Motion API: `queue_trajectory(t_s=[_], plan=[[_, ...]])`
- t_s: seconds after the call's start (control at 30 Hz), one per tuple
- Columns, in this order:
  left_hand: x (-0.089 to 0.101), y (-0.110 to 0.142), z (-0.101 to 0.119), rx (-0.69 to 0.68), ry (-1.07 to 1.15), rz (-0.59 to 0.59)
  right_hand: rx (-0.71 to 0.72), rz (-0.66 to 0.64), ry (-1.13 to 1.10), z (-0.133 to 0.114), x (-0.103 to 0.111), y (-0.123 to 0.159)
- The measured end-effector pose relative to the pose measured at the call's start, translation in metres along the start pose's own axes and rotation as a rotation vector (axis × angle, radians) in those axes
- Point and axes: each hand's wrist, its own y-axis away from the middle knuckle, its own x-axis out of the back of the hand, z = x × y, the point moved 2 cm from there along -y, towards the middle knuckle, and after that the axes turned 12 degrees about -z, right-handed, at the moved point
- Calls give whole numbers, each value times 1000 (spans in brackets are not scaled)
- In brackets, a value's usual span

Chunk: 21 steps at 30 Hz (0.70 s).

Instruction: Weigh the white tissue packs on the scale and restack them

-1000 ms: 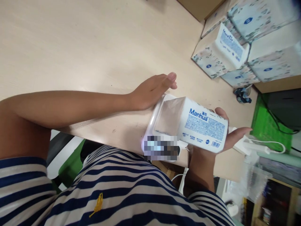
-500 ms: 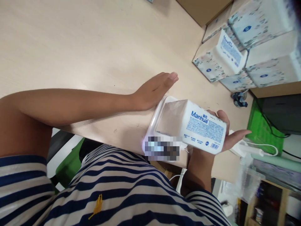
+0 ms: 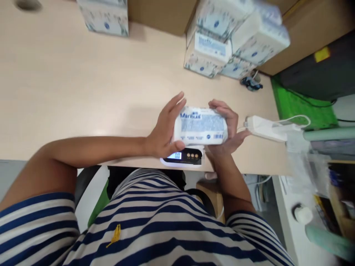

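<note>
A white tissue pack (image 3: 200,126) with blue print sits between my two hands, just above a small white digital scale (image 3: 183,157) at the table's near edge. My left hand (image 3: 163,129) grips the pack's left end, thumb underneath and fingers reaching past its top. My right hand (image 3: 229,127) cups the right end, fingers curled over the top. The scale's lit display shows under the pack; whether the pack rests on the platform I cannot tell.
Several floral tissue packs (image 3: 222,40) are stacked at the back right against cardboard boxes, another (image 3: 104,16) at the back left. A white power strip (image 3: 266,127) with cable lies right of my hands. The light wooden table (image 3: 69,85) stretches left.
My view swung round and back. My left hand left the table and took the pack's left end. The pack, earlier held by my right hand alone, now sits level over the scale.
</note>
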Motion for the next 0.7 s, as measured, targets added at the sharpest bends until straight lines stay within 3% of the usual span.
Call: queue_trajectory(t_s=[0.1,0.27,0.37,0.43,0.53,0.63,0.7], plan=[[8,12,16,-82,-181,58,248,-147,188,-24,-2,-16],[79,26,33,-488,-423,260,714,-268,538,-56,-13,-34],[117,39,32,-498,-551,276,962,-333,697,-68,-33,-63],[140,45,14,-387,-614,259,1040,-376,773,-77,-48,-99],[178,51,-31,-18,-636,278,993,-415,862,-96,-66,-169],[212,61,-75,415,-559,362,725,-443,864,-110,-87,-235],[224,69,-94,576,-525,394,508,-479,833,-107,-108,-265]])
